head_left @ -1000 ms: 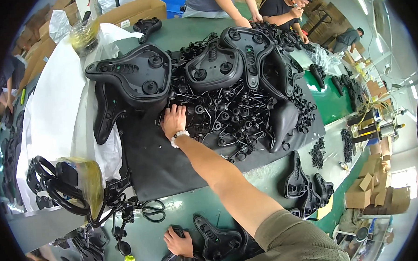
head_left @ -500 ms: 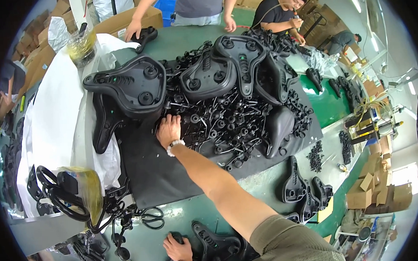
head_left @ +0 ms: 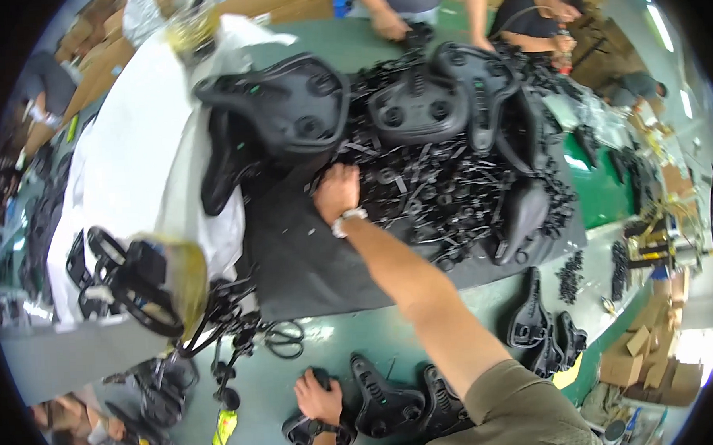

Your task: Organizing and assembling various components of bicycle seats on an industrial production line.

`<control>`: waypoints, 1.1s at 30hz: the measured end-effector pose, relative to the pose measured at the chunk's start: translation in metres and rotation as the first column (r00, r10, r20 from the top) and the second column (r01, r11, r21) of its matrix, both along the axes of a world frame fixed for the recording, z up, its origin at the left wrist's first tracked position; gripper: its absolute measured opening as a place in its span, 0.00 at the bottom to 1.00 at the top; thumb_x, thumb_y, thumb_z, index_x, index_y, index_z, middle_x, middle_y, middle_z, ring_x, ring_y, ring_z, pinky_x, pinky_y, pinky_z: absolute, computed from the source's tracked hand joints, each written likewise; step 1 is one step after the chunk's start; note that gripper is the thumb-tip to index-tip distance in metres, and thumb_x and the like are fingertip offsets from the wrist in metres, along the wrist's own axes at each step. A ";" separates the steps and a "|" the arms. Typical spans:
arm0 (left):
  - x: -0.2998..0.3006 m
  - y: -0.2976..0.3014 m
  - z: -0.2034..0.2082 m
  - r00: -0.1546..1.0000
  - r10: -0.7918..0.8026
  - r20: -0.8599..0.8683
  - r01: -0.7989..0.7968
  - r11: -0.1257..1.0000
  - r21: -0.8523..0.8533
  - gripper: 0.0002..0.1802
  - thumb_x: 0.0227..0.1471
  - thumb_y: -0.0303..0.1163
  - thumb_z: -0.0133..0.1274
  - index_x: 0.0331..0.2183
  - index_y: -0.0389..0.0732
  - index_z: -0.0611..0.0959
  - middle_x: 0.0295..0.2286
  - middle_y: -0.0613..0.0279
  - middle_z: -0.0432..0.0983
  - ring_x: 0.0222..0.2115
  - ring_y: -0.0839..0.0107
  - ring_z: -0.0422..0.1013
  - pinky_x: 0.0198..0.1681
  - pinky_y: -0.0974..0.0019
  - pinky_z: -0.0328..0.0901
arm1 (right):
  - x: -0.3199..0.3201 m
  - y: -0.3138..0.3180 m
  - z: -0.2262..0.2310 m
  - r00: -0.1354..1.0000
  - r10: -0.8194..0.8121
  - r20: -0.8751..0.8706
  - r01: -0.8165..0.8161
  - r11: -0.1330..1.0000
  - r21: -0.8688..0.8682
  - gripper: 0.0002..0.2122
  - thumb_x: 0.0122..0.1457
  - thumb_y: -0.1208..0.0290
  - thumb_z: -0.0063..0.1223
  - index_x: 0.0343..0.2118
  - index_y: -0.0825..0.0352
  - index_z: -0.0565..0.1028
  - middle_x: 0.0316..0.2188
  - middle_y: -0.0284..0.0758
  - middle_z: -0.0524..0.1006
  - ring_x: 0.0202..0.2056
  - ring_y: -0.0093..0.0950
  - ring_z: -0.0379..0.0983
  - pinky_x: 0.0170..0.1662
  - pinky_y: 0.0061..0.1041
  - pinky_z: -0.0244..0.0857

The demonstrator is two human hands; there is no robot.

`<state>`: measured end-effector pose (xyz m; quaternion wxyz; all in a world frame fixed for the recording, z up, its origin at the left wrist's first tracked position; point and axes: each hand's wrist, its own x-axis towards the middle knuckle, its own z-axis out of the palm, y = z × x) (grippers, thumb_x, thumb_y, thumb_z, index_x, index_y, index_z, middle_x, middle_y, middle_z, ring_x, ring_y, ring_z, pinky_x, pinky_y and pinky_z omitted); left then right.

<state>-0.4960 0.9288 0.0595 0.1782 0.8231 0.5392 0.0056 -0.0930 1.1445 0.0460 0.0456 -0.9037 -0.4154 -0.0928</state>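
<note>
My left hand, with a dark watch on its wrist, grips the narrow nose of a black bicycle saddle near the bottom edge. Beside it lies another saddle, underside up. My right arm reaches far forward, a pale beaded bracelet at the wrist. My right hand is at the left edge of a heap of small black parts with metal rods. Its fingers are curled and blurred, and what they hold is hidden. Just beyond it a large upturned saddle rests on another one.
Upturned saddles lie on the heap, over a black sheet. Scissors and hanging black parts are at the left; more saddles lie at the right. Across the table a co-worker's hand touches a black part.
The view has swung, shifting the scene rightward. My right hand stays at the heap's edge, its fingers more curled. The co-worker opposite has moved a black saddle to the right.
</note>
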 end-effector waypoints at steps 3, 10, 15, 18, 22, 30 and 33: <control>-0.001 0.000 -0.006 0.998 -0.017 0.053 0.014 0.999 0.051 0.31 0.41 0.37 0.60 0.49 0.38 0.73 0.40 0.48 0.71 0.42 0.46 0.68 0.44 0.48 0.67 | 0.004 -0.006 0.006 1.000 0.026 0.014 -0.028 0.994 0.104 0.20 0.49 0.56 0.58 0.38 0.67 0.79 0.39 0.39 0.73 0.47 0.38 0.66 0.56 0.38 0.55; -0.005 -0.001 -0.007 1.000 -0.001 0.026 -0.001 0.998 0.063 0.31 0.41 0.37 0.60 0.48 0.38 0.74 0.40 0.49 0.72 0.41 0.47 0.69 0.42 0.50 0.68 | 0.002 -0.007 0.005 0.995 0.095 -0.011 -0.095 0.995 -0.011 0.19 0.50 0.54 0.60 0.39 0.64 0.78 0.41 0.37 0.74 0.45 0.36 0.67 0.50 0.34 0.60; -0.004 -0.004 -0.010 0.999 -0.008 0.035 0.006 0.998 0.059 0.31 0.40 0.37 0.60 0.48 0.38 0.75 0.40 0.49 0.72 0.40 0.48 0.69 0.42 0.50 0.68 | 0.000 -0.006 0.008 0.998 0.047 0.043 -0.047 0.999 -0.007 0.21 0.48 0.56 0.62 0.39 0.67 0.76 0.40 0.38 0.73 0.46 0.37 0.67 0.49 0.35 0.61; -0.007 -0.002 -0.008 0.999 -0.040 0.037 0.035 0.992 0.119 0.30 0.40 0.38 0.60 0.47 0.38 0.75 0.39 0.49 0.72 0.38 0.48 0.70 0.38 0.50 0.69 | -0.001 -0.007 0.009 0.995 0.087 -0.051 -0.083 0.993 0.078 0.21 0.46 0.56 0.64 0.39 0.66 0.76 0.40 0.38 0.74 0.46 0.36 0.67 0.49 0.34 0.61; -0.007 -0.002 -0.007 0.999 -0.030 0.024 0.027 0.995 0.099 0.32 0.39 0.37 0.61 0.48 0.38 0.75 0.39 0.49 0.72 0.38 0.48 0.70 0.38 0.51 0.69 | -0.012 -0.009 0.000 0.975 0.220 -0.017 -0.220 0.975 -0.003 0.20 0.45 0.57 0.64 0.38 0.64 0.76 0.40 0.36 0.75 0.47 0.36 0.67 0.49 0.33 0.61; -0.002 0.003 -0.007 0.998 -0.006 0.063 0.000 0.996 0.091 0.31 0.40 0.37 0.61 0.49 0.38 0.75 0.39 0.50 0.73 0.38 0.49 0.70 0.39 0.51 0.70 | 0.002 0.005 0.013 0.971 0.233 -0.048 -0.236 0.916 -0.323 0.21 0.55 0.54 0.54 0.46 0.64 0.75 0.43 0.37 0.76 0.46 0.36 0.73 0.47 0.35 0.66; -0.006 0.005 -0.006 0.998 0.002 0.059 -0.008 0.995 0.097 0.31 0.40 0.37 0.60 0.48 0.39 0.75 0.39 0.51 0.73 0.38 0.49 0.71 0.38 0.52 0.70 | 0.005 0.005 0.013 0.949 0.315 -0.017 -0.300 0.884 -0.358 0.20 0.56 0.54 0.54 0.44 0.64 0.76 0.42 0.38 0.77 0.43 0.36 0.75 0.44 0.34 0.69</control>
